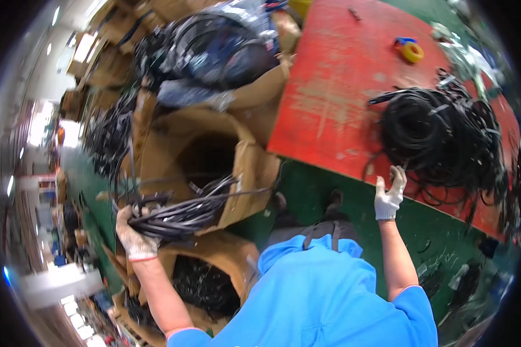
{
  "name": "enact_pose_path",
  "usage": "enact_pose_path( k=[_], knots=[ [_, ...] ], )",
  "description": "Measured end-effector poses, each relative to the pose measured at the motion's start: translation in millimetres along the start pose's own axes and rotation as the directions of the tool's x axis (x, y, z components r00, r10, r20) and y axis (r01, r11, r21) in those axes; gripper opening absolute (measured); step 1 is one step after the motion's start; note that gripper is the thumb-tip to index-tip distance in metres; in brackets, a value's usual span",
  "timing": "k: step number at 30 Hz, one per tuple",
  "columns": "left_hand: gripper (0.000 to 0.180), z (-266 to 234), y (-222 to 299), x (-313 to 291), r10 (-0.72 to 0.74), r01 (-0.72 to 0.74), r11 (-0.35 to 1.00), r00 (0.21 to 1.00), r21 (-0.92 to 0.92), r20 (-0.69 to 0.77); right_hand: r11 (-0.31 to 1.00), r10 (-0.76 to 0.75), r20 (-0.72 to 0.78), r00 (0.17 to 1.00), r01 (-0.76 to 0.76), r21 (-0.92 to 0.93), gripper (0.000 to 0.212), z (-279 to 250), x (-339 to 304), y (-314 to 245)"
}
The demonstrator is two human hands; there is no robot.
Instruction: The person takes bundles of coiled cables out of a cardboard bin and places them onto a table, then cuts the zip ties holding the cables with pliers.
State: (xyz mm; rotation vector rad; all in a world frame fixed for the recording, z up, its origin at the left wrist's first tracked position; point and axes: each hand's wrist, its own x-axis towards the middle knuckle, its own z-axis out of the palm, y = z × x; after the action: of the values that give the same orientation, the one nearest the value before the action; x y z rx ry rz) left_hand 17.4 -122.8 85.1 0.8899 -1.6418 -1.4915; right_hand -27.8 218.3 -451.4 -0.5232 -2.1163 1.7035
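My left hand (138, 231), in a white work glove, is closed around a bundle of black cables (182, 215). The bundle hangs over the near side of an open cardboard box (182, 130), its loose ends spreading to the right. At the near edge of the red table (330, 110), my right hand (390, 194) is also gloved. Its thumb and fingers stand apart with nothing visible between them. Just beyond the fingertips lies a large heap of coiled black cables (414, 124) on the table.
A tape roll (412, 52), yellow with a blue part, lies farther back on the table. Behind the open box are bagged black coils (220, 49). Another cardboard box (234, 260) with black pieces inside stands by my left forearm. Dark scraps (466, 283) lie on the green floor at right.
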Motion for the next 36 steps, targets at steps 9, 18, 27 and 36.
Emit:
enact_pose_path(
  k=[9, 18, 27, 36],
  knots=[
    [0.032, -117, -360, -31, -0.451, 0.597, 0.737, 0.784, -0.316, 0.426, 0.89, 0.078, 0.928, 0.363, 0.395, -0.229, 0.059, 47, -58, 113],
    [0.04, -172, -346, -44, -0.436, 0.498, 0.834, 0.859, -0.237, 0.268, 0.647, 0.203, 0.973, 0.11, 0.731, -0.218, 0.044, 165, -141, 175],
    [0.026, -187, -348, -40, -0.464, 0.477, 0.815, 0.877, -0.328, 0.123, 0.752, 0.348, 0.775, 0.528, 0.337, -0.567, 0.035, 94, -70, 190],
    [0.034, -190, -351, -42, -0.412, 0.448, 0.87, 0.89, -0.206, 0.196, 0.885, 0.337, 0.872, 0.356, 0.196, -0.422, 0.048, 190, -30, 18]
  ],
)
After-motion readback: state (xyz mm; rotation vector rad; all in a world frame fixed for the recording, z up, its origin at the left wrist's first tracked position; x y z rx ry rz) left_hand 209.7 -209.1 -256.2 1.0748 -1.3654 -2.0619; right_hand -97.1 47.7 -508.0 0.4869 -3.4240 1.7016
